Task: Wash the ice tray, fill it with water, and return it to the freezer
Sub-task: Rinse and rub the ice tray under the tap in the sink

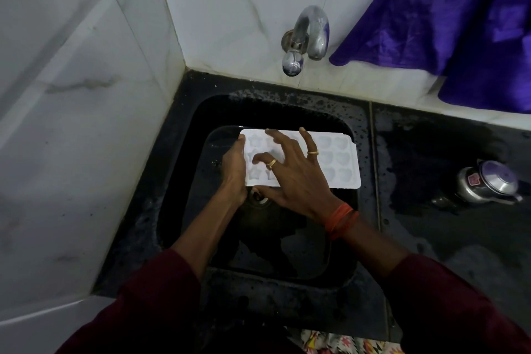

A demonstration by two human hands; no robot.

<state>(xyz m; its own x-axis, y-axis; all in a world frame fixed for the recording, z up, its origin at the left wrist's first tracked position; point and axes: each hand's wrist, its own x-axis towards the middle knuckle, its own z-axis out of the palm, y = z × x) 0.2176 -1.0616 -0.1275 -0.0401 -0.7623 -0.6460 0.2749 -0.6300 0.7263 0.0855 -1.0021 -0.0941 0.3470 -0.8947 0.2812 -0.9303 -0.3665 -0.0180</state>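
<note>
The ice tray (342, 161) is white and has star and heart shaped holes. It is held flat over the black sink (198, 129), below the tap (311, 34) and above the drain (260, 199). Much of its left half is hidden by the hands, so only some of the holes can be seen. It is hard to tell if there is water in the holes. The left hand (234, 165) holds the tray's left end; its thumb lies on the edge and its other fingers are tucked under the tray, out of sight. The right hand (293, 178) lies on top of the tray with its fingers spread wide. One finger bends down into a hole, and the thumb rests along the near edge. Two rings sit on this hand, and orange threads (340, 220) go round the wrist. No water can be seen coming from the tap. A purple cloth (459, 23) hangs at the top right and is cut off by the edge of the view. On the wet black counter (431, 238) to the right sits a shiny steel pot (485, 182); it is dim and hard to make out. The dark red sleeves (149, 296) are cut off at the bottom.
</note>
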